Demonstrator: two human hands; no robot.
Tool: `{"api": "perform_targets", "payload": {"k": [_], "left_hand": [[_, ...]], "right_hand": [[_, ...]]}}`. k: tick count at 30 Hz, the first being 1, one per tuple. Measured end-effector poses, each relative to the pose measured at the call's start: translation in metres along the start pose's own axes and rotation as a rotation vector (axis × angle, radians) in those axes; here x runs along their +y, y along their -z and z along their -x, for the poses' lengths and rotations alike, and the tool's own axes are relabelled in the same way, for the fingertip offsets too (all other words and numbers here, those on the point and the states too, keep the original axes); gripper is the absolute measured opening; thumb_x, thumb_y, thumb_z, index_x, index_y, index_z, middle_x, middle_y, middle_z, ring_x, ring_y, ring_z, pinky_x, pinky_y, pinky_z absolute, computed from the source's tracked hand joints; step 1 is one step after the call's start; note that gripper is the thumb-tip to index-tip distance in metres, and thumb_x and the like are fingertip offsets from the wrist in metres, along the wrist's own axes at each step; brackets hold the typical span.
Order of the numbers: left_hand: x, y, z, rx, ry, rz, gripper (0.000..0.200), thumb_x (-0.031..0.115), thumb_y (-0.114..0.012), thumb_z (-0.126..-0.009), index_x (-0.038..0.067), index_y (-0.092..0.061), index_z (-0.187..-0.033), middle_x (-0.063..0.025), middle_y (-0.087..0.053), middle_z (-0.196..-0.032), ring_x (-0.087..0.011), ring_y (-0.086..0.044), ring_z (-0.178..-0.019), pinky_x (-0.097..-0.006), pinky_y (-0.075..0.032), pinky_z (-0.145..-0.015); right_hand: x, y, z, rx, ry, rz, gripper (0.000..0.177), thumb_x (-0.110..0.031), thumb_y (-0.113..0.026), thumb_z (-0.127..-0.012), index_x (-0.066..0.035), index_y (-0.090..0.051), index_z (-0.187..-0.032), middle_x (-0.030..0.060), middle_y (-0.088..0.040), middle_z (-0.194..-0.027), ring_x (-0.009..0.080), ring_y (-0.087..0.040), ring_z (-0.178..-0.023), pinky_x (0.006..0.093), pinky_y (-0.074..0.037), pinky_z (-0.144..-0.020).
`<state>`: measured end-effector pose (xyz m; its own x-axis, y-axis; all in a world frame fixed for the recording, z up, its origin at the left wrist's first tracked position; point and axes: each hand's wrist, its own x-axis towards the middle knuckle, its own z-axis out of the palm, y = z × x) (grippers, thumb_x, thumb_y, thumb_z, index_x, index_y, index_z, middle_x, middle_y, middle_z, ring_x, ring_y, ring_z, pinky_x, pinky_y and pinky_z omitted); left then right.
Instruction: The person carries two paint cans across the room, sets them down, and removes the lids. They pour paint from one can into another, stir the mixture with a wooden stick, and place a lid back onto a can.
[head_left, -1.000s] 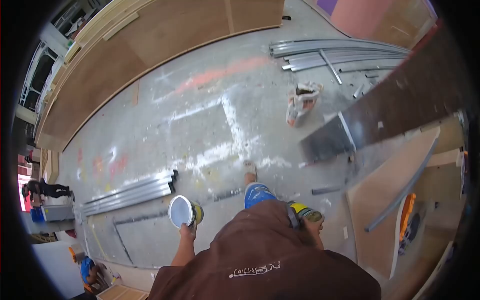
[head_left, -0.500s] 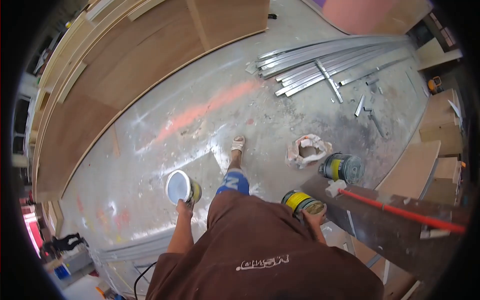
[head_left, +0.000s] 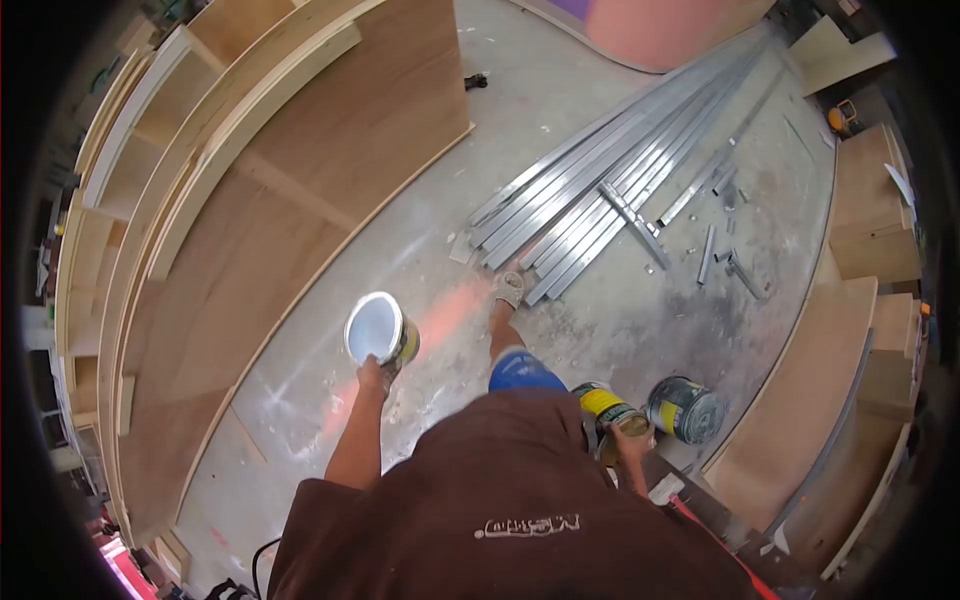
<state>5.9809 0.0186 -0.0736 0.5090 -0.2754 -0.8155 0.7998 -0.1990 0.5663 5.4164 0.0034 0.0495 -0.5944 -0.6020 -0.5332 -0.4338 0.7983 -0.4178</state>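
Observation:
My left hand (head_left: 373, 378) is closed on the rim of an open paint can (head_left: 409, 345), held out over the floor. A pale blue-grey surface shows inside its white-coated rim. By my right hip, a second paint can (head_left: 601, 403) with a yellow label hangs tilted in my right hand (head_left: 633, 443), whose fingers curl around its end. Close beside that hand, a third can (head_left: 690, 410), dark with a yellow-green patch, is on the floor. My sandalled foot (head_left: 509, 289) is forward, near the metal bars.
Long metal bars (head_left: 600, 190) lie ahead, with short offcuts (head_left: 707, 255) scattered to their right. A large curved plywood structure (head_left: 290, 190) lines the left side. Curved wooden panels (head_left: 800, 400) stand at right. A red hose or cord (head_left: 735, 550) runs at lower right.
I have stepped forward and the view has turned, bringing the metal bars closer. Both cans travel with my hands. The white-crusted bucket on the floor has gone out of sight.

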Motion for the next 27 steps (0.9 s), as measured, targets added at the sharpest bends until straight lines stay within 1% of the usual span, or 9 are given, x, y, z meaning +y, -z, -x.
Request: {"api": "perform_targets", "payload": {"k": [3,4,7,16,19,21,22,25,27], "left_hand": [[0.058,-0.131,-0.016,-0.147,-0.033,-0.073,0.049,0.016,-0.043,-0.095,-0.011,-0.033,-0.135,-0.0319,-0.058,-0.118,-0.0411,-0.070,-0.091,-0.0499,-0.063,-0.070],[0.080,-0.177,-0.021,-0.172,-0.028,-0.167,0.048,0.017,-0.042,-0.097,-0.011,-0.032,-0.135,-0.0311,-0.062,-0.111,-0.0410,-0.071,-0.085,-0.0485,-0.063,-0.068],[0.128,-0.317,-0.027,-0.243,-0.124,-0.266,0.046,0.020,-0.040,-0.099,-0.014,-0.037,-0.131,-0.0293,-0.066,-0.103,-0.0382,-0.071,-0.085,-0.0474,-0.062,-0.073],[0.195,-0.681,-0.131,-0.494,-0.107,-0.248,0.041,0.016,-0.039,-0.102,-0.010,-0.036,-0.133,-0.0291,-0.065,-0.101,-0.0369,-0.072,-0.078,-0.0458,-0.063,-0.066],[0.143,-0.768,-0.267,-0.371,-0.333,-0.303,0.040,0.011,-0.041,-0.100,-0.008,-0.034,-0.135,-0.0283,-0.064,-0.101,-0.0365,-0.071,-0.076,-0.0443,-0.064,-0.061],[0.208,-0.850,-0.209,-0.351,-0.008,-0.218,0.043,0.008,-0.044,-0.099,-0.006,-0.032,-0.138,-0.0282,-0.063,-0.104,-0.0371,-0.071,-0.076,-0.0426,-0.064,-0.056],[0.212,-0.883,-0.214,-0.242,-0.022,-0.229,0.044,0.008,-0.045,-0.098,-0.006,-0.032,-0.138,-0.0282,-0.063,-0.105,-0.0375,-0.071,-0.076,-0.0422,-0.064,-0.055],[0.252,-0.966,-0.205,-0.106,0.019,-0.281,0.043,0.008,-0.047,-0.097,-0.005,-0.033,-0.136,-0.0280,-0.063,-0.105,-0.0388,-0.072,-0.077,-0.0445,-0.064,-0.056],[0.215,-0.983,-0.270,-0.052,0.001,-0.216,0.046,0.010,-0.049,-0.096,-0.005,-0.032,-0.135,-0.0275,-0.060,-0.111,-0.0381,-0.071,-0.079,-0.0445,-0.063,-0.055]], "right_hand": [[-0.029,-0.045,-0.083,0.074,0.046,0.095,0.129,-0.036,-0.095,-0.054,-0.012,-0.019,-0.156,0.0252,-0.031,-0.153,0.0425,-0.035,-0.140,0.0530,-0.040,-0.110],[-0.090,-0.040,-0.077,0.043,-0.212,0.140,0.128,-0.036,-0.094,-0.056,-0.021,-0.017,-0.157,0.0256,-0.028,-0.154,0.0465,-0.032,-0.141,0.0556,-0.036,-0.111],[-0.197,-0.041,-0.106,0.048,-0.271,0.086,0.129,-0.034,-0.095,-0.055,-0.028,-0.016,-0.157,0.0261,-0.025,-0.154,0.0487,-0.031,-0.140,0.0569,-0.035,-0.113],[-0.471,-0.065,-0.276,0.104,-0.201,0.151,0.133,-0.031,-0.095,-0.051,-0.026,-0.016,-0.157,0.0264,-0.028,-0.152,0.0477,-0.033,-0.139,0.0556,-0.035,-0.114],[-0.484,-0.089,-0.406,0.080,0.168,0.031,0.135,-0.033,-0.096,-0.050,-0.022,-0.015,-0.158,0.0284,-0.028,-0.152,0.0472,-0.034,-0.138,0.0538,-0.036,-0.114],[-0.597,-0.093,-0.423,0.087,0.053,0.211,0.135,-0.034,-0.096,-0.051,-0.021,-0.015,-0.158,0.0289,-0.029,-0.151,0.0468,-0.035,-0.138,0.0528,-0.037,-0.113],[-0.648,-0.086,-0.439,0.115,-0.099,0.373,0.135,-0.034,-0.096,-0.051,-0.020,-0.015,-0.158,0.0293,-0.029,-0.150,0.0463,-0.036,-0.137,0.0518,-0.038,-0.113],[-0.788,-0.089,-0.481,0.147,0.057,0.439,0.125,-0.029,-0.094,-0.057,-0.024,-0.018,-0.156,0.0254,-0.041,-0.144,0.0473,-0.047,-0.129,0.0559,-0.042,-0.107],[-0.886,-0.089,-0.504,0.027,0.067,0.434,0.132,-0.031,-0.095,-0.054,-0.025,-0.013,-0.157,0.0290,-0.031,-0.149,0.0476,-0.038,-0.135,0.0558,-0.040,-0.109]]}}
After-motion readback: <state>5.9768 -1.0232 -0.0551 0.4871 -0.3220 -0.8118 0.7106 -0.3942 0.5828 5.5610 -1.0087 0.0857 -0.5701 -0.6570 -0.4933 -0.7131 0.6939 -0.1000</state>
